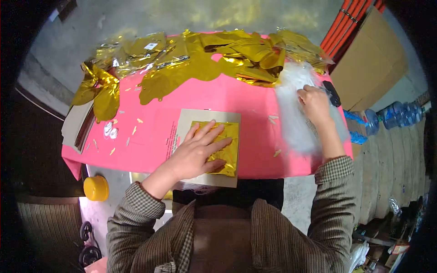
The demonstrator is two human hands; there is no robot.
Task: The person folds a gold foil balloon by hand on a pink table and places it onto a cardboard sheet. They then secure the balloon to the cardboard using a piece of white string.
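Observation:
My left hand lies flat with fingers spread on a folded gold foil sheet. Under the foil is a grey-beige cardboard piece at the table's near edge. My right hand has its fingers pinched at the clear plastic bags, a loose pile on the right side of the table. The bags look smeared by motion. Gold foil balloons or sheets spread along the far edge, beyond both hands.
A pink cloth covers the table, with small paper scraps about. Cardboard sheets stand at the left edge; a black object lies at the right. Water jugs are right of the table, a yellow bowl at lower left.

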